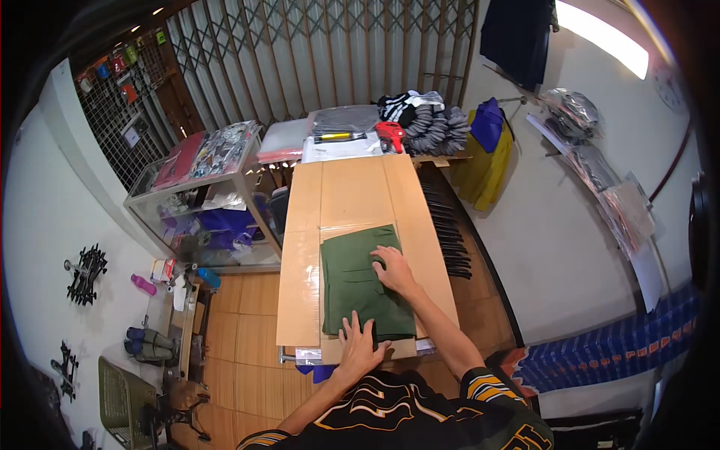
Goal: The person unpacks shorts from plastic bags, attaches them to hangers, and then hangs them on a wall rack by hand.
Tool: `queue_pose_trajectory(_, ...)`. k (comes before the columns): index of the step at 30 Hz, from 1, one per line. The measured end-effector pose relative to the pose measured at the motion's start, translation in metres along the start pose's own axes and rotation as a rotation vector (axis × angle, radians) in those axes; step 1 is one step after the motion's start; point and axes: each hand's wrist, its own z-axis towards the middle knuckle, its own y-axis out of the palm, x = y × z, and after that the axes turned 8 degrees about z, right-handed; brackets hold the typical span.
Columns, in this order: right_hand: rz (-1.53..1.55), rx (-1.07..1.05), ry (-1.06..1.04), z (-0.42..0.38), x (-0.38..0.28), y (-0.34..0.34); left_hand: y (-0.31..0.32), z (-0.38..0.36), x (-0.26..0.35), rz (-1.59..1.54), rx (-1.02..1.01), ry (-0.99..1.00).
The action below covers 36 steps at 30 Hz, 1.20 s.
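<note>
A folded dark green cloth (349,274), apparently a garment, lies flat on a cardboard sheet (300,247) over a table. My left hand (358,346) rests at the cloth's near edge, fingers spread and pointing away from me. Farther up, my right hand (393,268) lies on the cloth's right side with its fingers apart and slightly bent. Both hands touch the cloth from above, and neither grips it. A few creases run across the middle of the cloth.
Behind the cardboard are a red tape dispenser (390,136), white packets (341,148) and a heap of striped grey-black items (431,124). A glass display case (202,202) stands to the left. Dark hangers (446,225) line the right side below the table.
</note>
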Motion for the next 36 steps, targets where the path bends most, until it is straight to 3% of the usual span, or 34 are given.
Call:
queue_pose_trajectory(4, -0.195, -0.086, -0.052, 0.003, 0.02, 0.009, 0.001, 0.01, -0.021, -0.014, 0.085, -0.063)
queue_pose_trajectory(12, -0.417, 0.027, 0.066, -0.014, 0.004, -0.003, -0.019, 0.079, -0.068, 0.037, 0.187, -0.184)
queue_pose_trajectory(18, -0.495, 0.088, 0.149, -0.04, -0.02, 0.001, -0.017, 0.153, -0.099, 0.183, 0.297, -0.133)
queue_pose_trajectory(19, -0.412, 0.006, 0.224, -0.044, -0.022, 0.001, -0.016, 0.165, -0.101, 0.199, 0.31, -0.122)
queue_pose_trajectory(22, -0.636, 0.041, 0.21, -0.061, -0.026, 0.014, -0.013, 0.198, -0.108, 0.176, 0.317, -0.068)
queue_pose_trajectory(23, -0.562, -0.049, 0.297, -0.063, -0.02, 0.018, -0.01, 0.205, -0.109, 0.155, 0.372, -0.047)
queue_pose_trajectory(28, -0.584, -0.023, 0.284, -0.066, -0.02, 0.024, -0.031, 0.23, -0.114, 0.057, 0.331, -0.013)
queue_pose_trajectory(30, -0.595, -0.009, 0.284, -0.064, -0.02, 0.026, -0.04, 0.238, -0.115, -0.005, 0.612, -0.102)
queue_pose_trajectory(31, -0.603, -0.006, 0.283, -0.064, -0.02, 0.027, -0.045, 0.242, -0.116, 0.031, 0.628, -0.191)
queue_pose_trajectory(36, -0.617, -0.026, 0.314, -0.062, -0.022, 0.028, -0.049, 0.268, -0.138, -0.089, 0.436, -0.376)
